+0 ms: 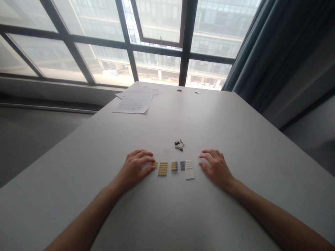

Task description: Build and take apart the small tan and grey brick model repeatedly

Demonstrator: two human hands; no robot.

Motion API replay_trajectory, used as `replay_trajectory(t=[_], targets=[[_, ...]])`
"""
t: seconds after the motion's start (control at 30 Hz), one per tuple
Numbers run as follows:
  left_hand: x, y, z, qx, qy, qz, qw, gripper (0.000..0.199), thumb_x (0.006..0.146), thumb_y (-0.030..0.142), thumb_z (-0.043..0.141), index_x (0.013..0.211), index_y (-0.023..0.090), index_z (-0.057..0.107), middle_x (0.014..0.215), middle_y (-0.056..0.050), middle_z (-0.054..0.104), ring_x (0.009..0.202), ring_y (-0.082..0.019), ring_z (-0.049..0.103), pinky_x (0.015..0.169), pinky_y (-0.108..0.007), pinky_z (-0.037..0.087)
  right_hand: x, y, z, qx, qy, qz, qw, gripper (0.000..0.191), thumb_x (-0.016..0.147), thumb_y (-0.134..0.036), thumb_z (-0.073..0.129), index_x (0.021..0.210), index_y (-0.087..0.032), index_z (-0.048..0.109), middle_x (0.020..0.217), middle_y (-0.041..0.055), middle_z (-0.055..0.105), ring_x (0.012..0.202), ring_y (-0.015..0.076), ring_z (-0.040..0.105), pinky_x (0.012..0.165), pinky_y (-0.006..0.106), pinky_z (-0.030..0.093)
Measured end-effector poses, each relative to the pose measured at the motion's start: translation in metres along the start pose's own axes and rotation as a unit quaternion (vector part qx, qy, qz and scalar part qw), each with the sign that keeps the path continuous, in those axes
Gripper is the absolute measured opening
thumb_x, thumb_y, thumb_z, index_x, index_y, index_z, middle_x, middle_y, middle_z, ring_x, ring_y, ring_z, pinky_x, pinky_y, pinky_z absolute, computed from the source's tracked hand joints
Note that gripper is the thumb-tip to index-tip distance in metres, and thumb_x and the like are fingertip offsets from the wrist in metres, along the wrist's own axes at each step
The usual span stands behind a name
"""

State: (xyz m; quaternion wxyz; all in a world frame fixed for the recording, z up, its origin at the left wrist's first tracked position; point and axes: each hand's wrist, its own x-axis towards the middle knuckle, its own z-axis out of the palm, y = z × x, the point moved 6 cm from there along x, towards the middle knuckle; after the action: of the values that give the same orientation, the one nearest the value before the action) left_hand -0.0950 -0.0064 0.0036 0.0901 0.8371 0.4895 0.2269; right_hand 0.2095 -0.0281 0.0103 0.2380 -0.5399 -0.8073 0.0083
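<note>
My left hand rests on the table with its fingers curved around a small tan brick piece, touching it. Just right of that lies a larger tan studded plate. A tan and grey block sits in the middle, followed by a dark grey piece beside white pieces, some studded and some smooth. Behind them is a small heap of black and white parts. My right hand lies on the table right of the white pieces, fingers apart and holding nothing.
Printed paper sheets lie at the table's far left. Two small round spots, one dark and one partly white, are near the far edge of the white table. Windows and a dark curtain stand beyond.
</note>
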Motion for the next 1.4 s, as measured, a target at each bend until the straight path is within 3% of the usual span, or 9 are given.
replay_trajectory(t=[0.3, 0.5, 0.63, 0.77, 0.93, 1.17, 1.27, 1.4], targets=[[0.000, -0.004, 0.002, -0.004, 0.001, 0.002, 1.000, 0.022, 0.080, 0.044, 0.060, 0.091, 0.029, 0.072, 0.111, -0.004, 0.066, 0.110, -0.026, 0.054, 0.098, -0.041, 0.035, 0.005, 0.003, 0.002, 0.027, -0.006, 0.011, 1.000, 0.017, 0.085, -0.026, 0.058, 0.100, -0.022, 0.064, 0.115, 0.0091, 0.060, 0.109, 0.0260, 0.050, 0.092, 0.043, 0.038], [0.005, -0.005, -0.005, -0.021, 0.005, -0.010, 1.000, 0.032, 0.078, 0.051, 0.062, 0.099, 0.028, 0.070, 0.114, -0.006, 0.065, 0.111, -0.027, 0.053, 0.097, -0.042, 0.038, 0.028, 0.010, 0.008, 0.064, -0.018, 0.010, 0.998, 0.021, 0.082, -0.024, 0.061, 0.103, -0.022, 0.064, 0.114, 0.0079, 0.061, 0.108, 0.0248, 0.051, 0.094, 0.044, 0.037], [0.025, 0.008, -0.015, -0.040, 0.050, -0.010, 0.998, 0.034, 0.079, 0.049, 0.061, 0.100, 0.024, 0.069, 0.112, -0.007, 0.065, 0.109, -0.027, 0.053, 0.096, -0.043, 0.039, 0.057, 0.012, 0.020, 0.086, -0.024, 0.020, 0.996, 0.024, 0.081, -0.020, 0.062, 0.105, -0.020, 0.064, 0.115, 0.0079, 0.061, 0.110, 0.0243, 0.050, 0.095, 0.043, 0.037], [0.050, 0.030, -0.008, -0.025, 0.063, -0.004, 0.998, 0.026, 0.079, 0.043, 0.063, 0.096, 0.024, 0.069, 0.110, -0.006, 0.066, 0.108, -0.027, 0.053, 0.096, -0.045, 0.037, 0.085, 0.005, 0.039, 0.094, -0.038, 0.032, 0.994, 0.026, 0.083, -0.026, 0.062, 0.107, -0.019, 0.065, 0.112, 0.0084, 0.062, 0.109, 0.0237, 0.050, 0.095, 0.041, 0.036], [0.067, 0.042, 0.007, -0.001, 0.059, -0.016, 0.998, 0.020, 0.081, 0.038, 0.061, 0.093, 0.025, 0.069, 0.109, -0.005, 0.067, 0.108, -0.026, 0.053, 0.097, -0.044, 0.036, 0.100, -0.002, 0.052, 0.076, -0.042, 0.062, 0.994, 0.017, 0.084, -0.032, 0.060, 0.088, -0.018, 0.069, 0.101, 0.0072, 0.065, 0.102, 0.0226, 0.051, 0.089, 0.037, 0.036], [0.064, 0.037, 0.007, 0.005, 0.075, -0.012, 0.997, 0.019, 0.083, 0.038, 0.059, 0.090, 0.024, 0.069, 0.107, -0.004, 0.067, 0.106, -0.025, 0.053, 0.097, -0.043, 0.036, 0.093, 0.014, 0.044, 0.114, -0.024, 0.079, 0.990, 0.010, 0.081, -0.025, 0.061, 0.079, -0.019, 0.069, 0.097, 0.0068, 0.065, 0.101, 0.0217, 0.051, 0.089, 0.036, 0.035], [0.064, 0.036, 0.006, -0.001, 0.077, -0.016, 0.997, 0.019, 0.084, 0.038, 0.058, 0.090, 0.024, 0.069, 0.107, -0.005, 0.067, 0.106, -0.024, 0.053, 0.096, -0.043, 0.036, 0.082, 0.024, 0.041, 0.273, -0.045, 0.135, 0.951, 0.015, 0.079, -0.031, 0.062, 0.078, -0.017, 0.069, 0.092, 0.0057, 0.066, 0.085, 0.0181, 0.055, 0.079, 0.031, 0.039], [0.065, 0.037, 0.006, -0.002, 0.079, -0.012, 0.997, 0.019, 0.084, 0.037, 0.058, 0.089, 0.023, 0.069, 0.106, -0.005, 0.067, 0.106, -0.025, 0.053, 0.095, -0.043, 0.037, 0.063, 0.031, 0.037, 0.474, -0.090, 0.242, 0.842, 0.026, 0.075, -0.039, 0.063, 0.084, -0.016, 0.068, 0.081, 0.0028, 0.067, 0.072, 0.0147, 0.055, 0.070, 0.028, 0.040]])
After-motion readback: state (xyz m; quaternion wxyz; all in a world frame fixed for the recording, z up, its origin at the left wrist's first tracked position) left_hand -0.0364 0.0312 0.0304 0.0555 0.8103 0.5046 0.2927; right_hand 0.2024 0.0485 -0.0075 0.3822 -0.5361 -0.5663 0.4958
